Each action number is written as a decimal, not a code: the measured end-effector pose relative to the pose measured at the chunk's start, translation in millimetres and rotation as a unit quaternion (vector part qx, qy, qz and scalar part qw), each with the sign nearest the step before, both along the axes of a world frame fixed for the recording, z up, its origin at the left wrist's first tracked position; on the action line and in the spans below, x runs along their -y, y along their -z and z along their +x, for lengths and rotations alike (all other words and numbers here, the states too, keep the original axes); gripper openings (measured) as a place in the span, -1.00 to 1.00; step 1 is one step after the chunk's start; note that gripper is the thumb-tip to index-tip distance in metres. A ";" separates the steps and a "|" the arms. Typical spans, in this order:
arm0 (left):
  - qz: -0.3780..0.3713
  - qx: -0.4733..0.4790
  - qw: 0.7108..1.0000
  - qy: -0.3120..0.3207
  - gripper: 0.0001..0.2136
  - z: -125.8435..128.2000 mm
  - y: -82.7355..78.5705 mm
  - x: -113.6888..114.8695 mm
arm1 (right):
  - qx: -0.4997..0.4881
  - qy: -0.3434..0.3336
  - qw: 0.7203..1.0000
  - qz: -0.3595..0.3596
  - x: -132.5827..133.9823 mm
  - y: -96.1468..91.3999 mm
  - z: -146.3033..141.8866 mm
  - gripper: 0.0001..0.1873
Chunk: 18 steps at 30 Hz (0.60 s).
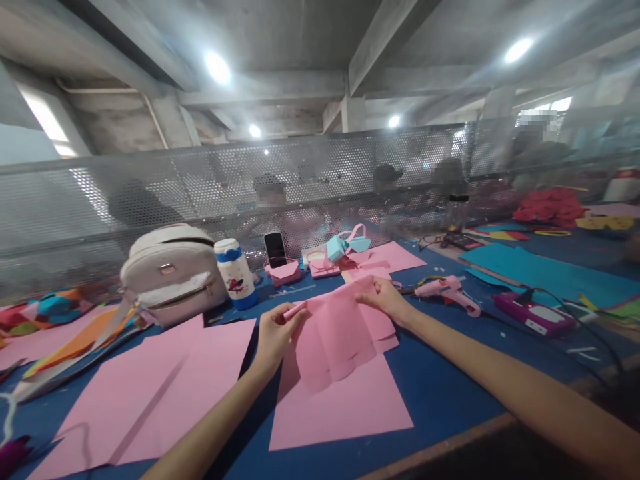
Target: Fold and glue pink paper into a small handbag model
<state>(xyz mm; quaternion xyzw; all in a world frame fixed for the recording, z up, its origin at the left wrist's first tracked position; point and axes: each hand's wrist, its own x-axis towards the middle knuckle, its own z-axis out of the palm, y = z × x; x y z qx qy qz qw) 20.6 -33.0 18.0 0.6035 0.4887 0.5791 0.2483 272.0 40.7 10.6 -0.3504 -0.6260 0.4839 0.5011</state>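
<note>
- A pink cut sheet [334, 333] was held up just above a blue table [450, 393], near its middle, its lower edge drooping in flaps.
- The top edge was pinched at both ends: the left hand [277, 333] was closed on a rolled corner, the right hand [385, 298] on the other.
- It was judged light, thin, soft and easily creased; the top edge seemed the surest hold.
- Counted: one flat pink sheet [345, 407] beneath it, one glue gun [447, 291], one bottle [236, 273], one bag [170, 270].

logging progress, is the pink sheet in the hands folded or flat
Folded: the pink sheet hangs in overlapping creased layers, pinched along its top edge by the left hand and right hand.
</note>
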 end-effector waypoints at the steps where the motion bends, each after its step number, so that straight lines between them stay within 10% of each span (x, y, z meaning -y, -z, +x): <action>1: 0.002 0.001 1.000 -0.003 -0.69 -1.1 0.6 -0.6 | 0.000 -0.001 1.000 0.001 0.4 -0.5 0.0 -0.42; 18: 0.080 -0.038 0.996 -0.018 -0.71 -5.4 -10.1 2.8 | 0.030 0.026 0.989 0.142 2.3 -9.6 5.1 -0.44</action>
